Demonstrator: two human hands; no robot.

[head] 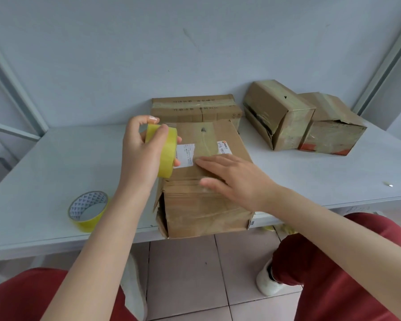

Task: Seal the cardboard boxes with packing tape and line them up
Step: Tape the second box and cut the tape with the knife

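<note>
The left hand [139, 156] is clamped around the yellow tape roll [166, 154] and holds it raised at the left side of the box top, probably to keep the strip taut. The right hand [236, 179] lies flat with its fingers straight on the cardboard box [206, 205], apparently pressing tape down and steadying the box. The box sits at the near edge of the counter [56, 170], with its front overhanging.

Four cardboard boxes [206, 205] [195, 107] [276, 112] [329, 133], two tape rolls [166, 156] [88, 212], two hands [139, 154] [236, 179], one table [56, 158].
</note>
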